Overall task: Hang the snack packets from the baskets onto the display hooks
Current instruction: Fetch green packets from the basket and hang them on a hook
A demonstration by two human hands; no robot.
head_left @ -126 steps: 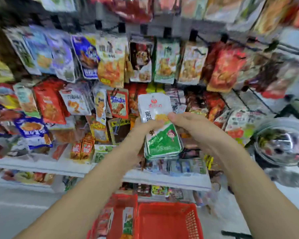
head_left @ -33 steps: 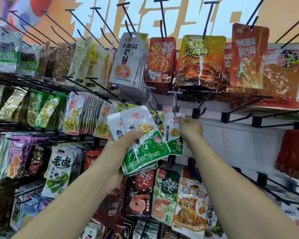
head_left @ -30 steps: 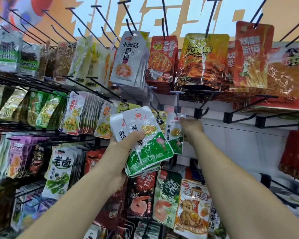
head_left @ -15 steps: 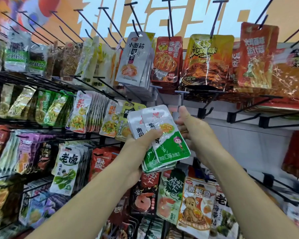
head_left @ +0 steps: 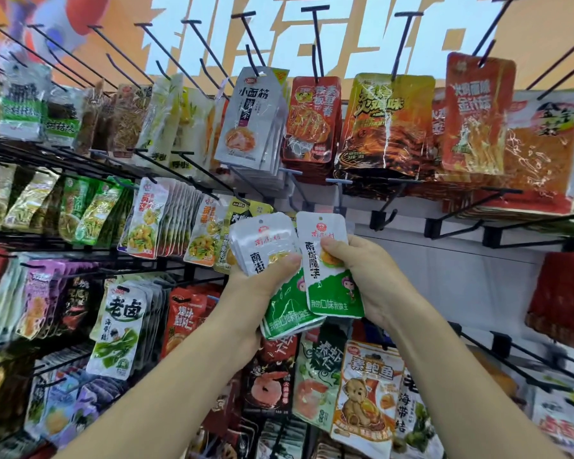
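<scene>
Two lots of white-and-green snack packets are held up in front of the display rack (head_left: pixel 193 266). The left hand (head_left: pixel 259 293) grips a stack of packets (head_left: pixel 262 240), thumb laid across its front and fingers curled behind. The right hand (head_left: pixel 375 279) pinches a single packet (head_left: pixel 332 293), thumb pressed on the picture at its middle and fingers wrapped round the back. The single packet stands nearly upright, just right of the stack, its lower left edge overlapping the stack's green bottom.

Half a second ago the right hand was tucked in behind the stack, with the thumb on the top packet and nothing peeled away. Now that packet has been drawn off to the right and the two hands sit side by side. A second ago the right hand was up at a grey-tipped hook (head_left: pixel 339 193) with one such packet hanging there. That hung packet cannot be made out now and may be hidden behind the held ones.

The hook sits just above the single packet's punched top edge, apart from it. Silver-grey packets (head_left: pixel 252 120) hang above the stack, and a packet printed with a dog (head_left: pixel 365 392) hangs below the right wrist.
</scene>
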